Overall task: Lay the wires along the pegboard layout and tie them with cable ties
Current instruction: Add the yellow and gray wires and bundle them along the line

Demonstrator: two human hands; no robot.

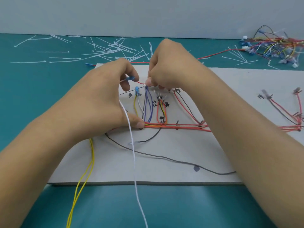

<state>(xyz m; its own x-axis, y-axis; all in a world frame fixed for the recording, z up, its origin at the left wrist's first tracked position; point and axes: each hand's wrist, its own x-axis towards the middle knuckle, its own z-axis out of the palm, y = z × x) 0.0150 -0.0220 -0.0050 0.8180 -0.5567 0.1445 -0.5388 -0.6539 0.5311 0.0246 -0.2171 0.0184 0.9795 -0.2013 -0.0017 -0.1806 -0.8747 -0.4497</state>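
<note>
Wires lie across the grey pegboard in the middle of the teal table — red ones run along its midline, while blue, yellow and white ones branch up toward handwritten labels. The left hand pinches a blue terminal in its curled fingers and its thumb presses down on the red run, while the right hand pinches the red lead just beside that terminal. Loose cable ties are scattered behind the board, and a heap of spare wires sits at the far right.
</note>
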